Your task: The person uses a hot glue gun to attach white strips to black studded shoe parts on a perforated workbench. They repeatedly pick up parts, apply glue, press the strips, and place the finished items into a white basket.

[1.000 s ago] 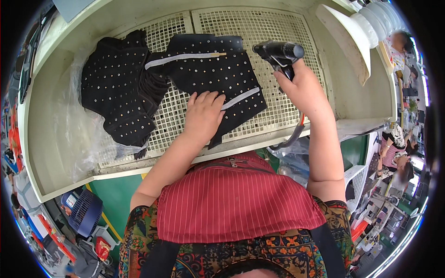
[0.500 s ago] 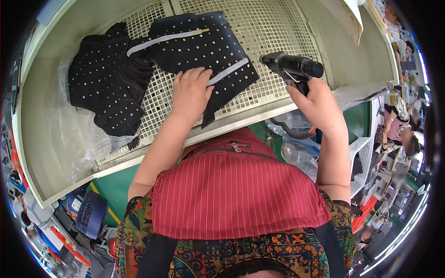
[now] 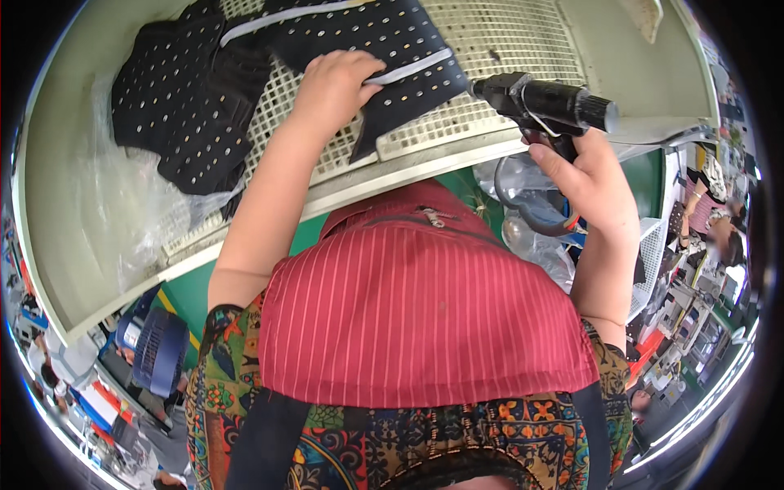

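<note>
My left hand (image 3: 331, 90) rests on a black fabric piece (image 3: 412, 33) dotted with small shiny studs, its fingers laid over the near edge. The end of a grey strip (image 3: 420, 65) on the fabric shows between my thumb and fingers. My right hand (image 3: 592, 175) is wrapped round the grip of a black spray gun (image 3: 551, 102), whose nozzle points left at the fabric's right corner. More of the studded black fabric (image 3: 180, 98) lies piled to the left. My palm hides part of the gun's handle.
The fabric lies on a perforated cream grating (image 3: 502, 49) inside a pale tray (image 3: 65, 269) with raised walls. Clear plastic (image 3: 147, 237) lies at the left. Below the tray's front edge are a dark hose (image 3: 531, 220), a blue fan (image 3: 159, 351) and a white basket (image 3: 651, 253).
The view has shifted, so the tray and fabric sit higher. The spray gun has moved right in the picture with my right hand. My left hand stays at the fabric's edge.
</note>
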`<state>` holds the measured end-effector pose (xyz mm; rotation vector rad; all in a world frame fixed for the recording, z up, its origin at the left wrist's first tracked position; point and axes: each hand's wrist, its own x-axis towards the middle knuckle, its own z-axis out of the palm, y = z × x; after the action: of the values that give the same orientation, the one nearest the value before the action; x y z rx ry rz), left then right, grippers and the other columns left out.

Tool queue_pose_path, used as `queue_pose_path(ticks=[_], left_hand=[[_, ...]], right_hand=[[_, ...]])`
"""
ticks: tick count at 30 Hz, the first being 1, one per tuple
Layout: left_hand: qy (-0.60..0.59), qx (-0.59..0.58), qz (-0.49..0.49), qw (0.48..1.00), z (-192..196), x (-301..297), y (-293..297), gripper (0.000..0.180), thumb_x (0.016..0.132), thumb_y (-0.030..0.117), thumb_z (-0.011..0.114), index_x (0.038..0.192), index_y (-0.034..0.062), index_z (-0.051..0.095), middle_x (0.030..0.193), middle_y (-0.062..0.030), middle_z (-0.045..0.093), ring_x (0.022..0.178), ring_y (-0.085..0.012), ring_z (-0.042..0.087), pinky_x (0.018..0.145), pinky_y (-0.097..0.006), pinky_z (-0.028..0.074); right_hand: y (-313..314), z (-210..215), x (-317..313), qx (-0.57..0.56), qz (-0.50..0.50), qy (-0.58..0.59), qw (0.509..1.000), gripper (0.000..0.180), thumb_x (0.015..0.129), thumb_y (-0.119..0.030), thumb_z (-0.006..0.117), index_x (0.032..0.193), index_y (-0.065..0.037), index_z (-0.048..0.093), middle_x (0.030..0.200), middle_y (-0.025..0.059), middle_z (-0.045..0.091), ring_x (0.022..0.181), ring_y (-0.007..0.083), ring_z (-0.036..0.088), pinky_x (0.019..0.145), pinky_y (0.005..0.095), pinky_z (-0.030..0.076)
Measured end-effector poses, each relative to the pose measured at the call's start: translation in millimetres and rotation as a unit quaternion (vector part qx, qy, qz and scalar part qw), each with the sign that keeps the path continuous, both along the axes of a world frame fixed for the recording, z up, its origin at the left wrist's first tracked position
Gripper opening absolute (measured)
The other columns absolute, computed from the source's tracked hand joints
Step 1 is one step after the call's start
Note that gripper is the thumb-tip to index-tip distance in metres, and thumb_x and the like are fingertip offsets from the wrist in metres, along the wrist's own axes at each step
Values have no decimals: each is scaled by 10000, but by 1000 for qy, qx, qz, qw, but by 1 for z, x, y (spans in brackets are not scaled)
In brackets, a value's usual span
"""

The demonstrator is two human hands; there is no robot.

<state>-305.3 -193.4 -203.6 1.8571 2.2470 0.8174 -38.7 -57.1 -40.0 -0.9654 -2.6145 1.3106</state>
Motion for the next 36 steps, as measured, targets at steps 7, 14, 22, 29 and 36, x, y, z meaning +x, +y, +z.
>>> queue_pose_path(ticks=[7,14,22,29,36], left_hand=[[29,-45,-14,998,7,-6,4,329,755,227,714,1070,148,657,1108,-28,629,1040,-255,567,912,-390,419],[26,-56,-8,998,10,-4,5,327,762,230,706,1073,146,656,1119,-35,625,1050,-255,565,933,-393,411],[28,-45,-6,999,9,-3,5,315,753,212,703,1058,146,663,1056,-15,627,1044,-241,554,924,-391,398],[-4,-57,-18,998,17,1,3,359,758,186,698,1092,73,628,1130,-84,616,1074,-294,548,945,-399,400],[-34,-52,-15,998,32,10,9,355,769,190,692,1088,57,616,1120,-115,614,1059,-310,550,946,-402,391]], right_hand=[[-19,-4,-29,-6,148,-87,985,318,792,-202,660,972,51,593,785,215,609,694,329,573,682,374,467],[-11,-9,-25,10,121,-55,991,339,796,-208,652,1008,44,568,800,226,600,729,365,580,694,396,466],[20,-4,6,-28,-4,-36,999,253,840,-79,611,1071,12,561,842,32,609,754,121,517,710,276,442],[56,-22,20,-84,-129,-83,985,251,843,-139,617,1053,-18,550,782,24,588,679,102,522,604,260,439],[115,-93,44,-333,-290,81,893,255,878,-133,580,1098,-37,495,862,109,636,656,161,603,522,277,503]])
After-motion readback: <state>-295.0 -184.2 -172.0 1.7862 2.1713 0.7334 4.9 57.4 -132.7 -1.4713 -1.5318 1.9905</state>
